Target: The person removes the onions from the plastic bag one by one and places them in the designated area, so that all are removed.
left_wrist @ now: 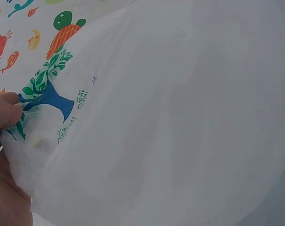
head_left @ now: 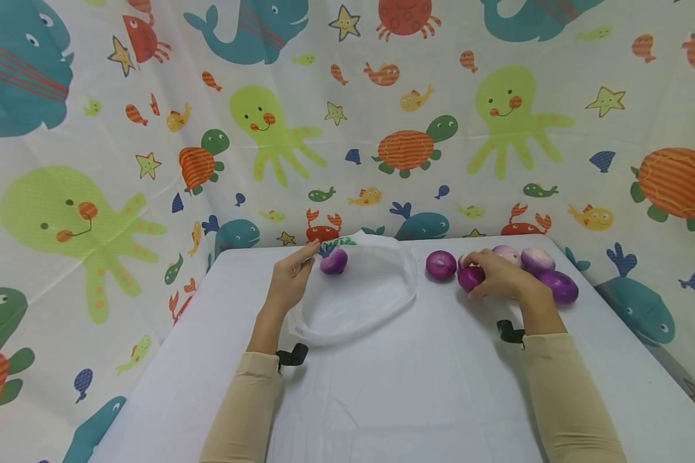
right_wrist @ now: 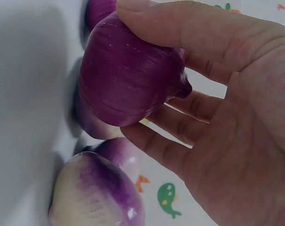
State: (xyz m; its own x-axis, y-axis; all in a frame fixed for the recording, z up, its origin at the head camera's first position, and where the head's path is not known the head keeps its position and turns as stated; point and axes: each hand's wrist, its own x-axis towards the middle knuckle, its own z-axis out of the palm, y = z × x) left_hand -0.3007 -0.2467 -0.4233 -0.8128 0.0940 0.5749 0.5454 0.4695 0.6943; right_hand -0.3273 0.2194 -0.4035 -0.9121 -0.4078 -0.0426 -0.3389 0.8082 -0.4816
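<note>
My left hand [head_left: 288,281] pinches the left edge of a thin white plastic bag [head_left: 361,305], whose wide mouth faces me on the table. Printed green leaves and a blue trunk show on the bag [left_wrist: 170,141] beside the left fingertips in the left wrist view. One purple, onion-like vegetable [head_left: 333,261] is seen at the bag, near those fingers. At the right, my right hand [head_left: 505,278] grips a red onion [right_wrist: 133,70] between thumb and fingers. Another red onion [head_left: 441,265] lies just left of that hand.
Behind and right of the right hand lie white-and-purple, turnip-like vegetables [head_left: 537,260] and a glossy dark purple vegetable [head_left: 558,287]. A white cloth covers the table [head_left: 394,399]. A curtain [head_left: 347,128] printed with sea animals hangs behind the table's far edge.
</note>
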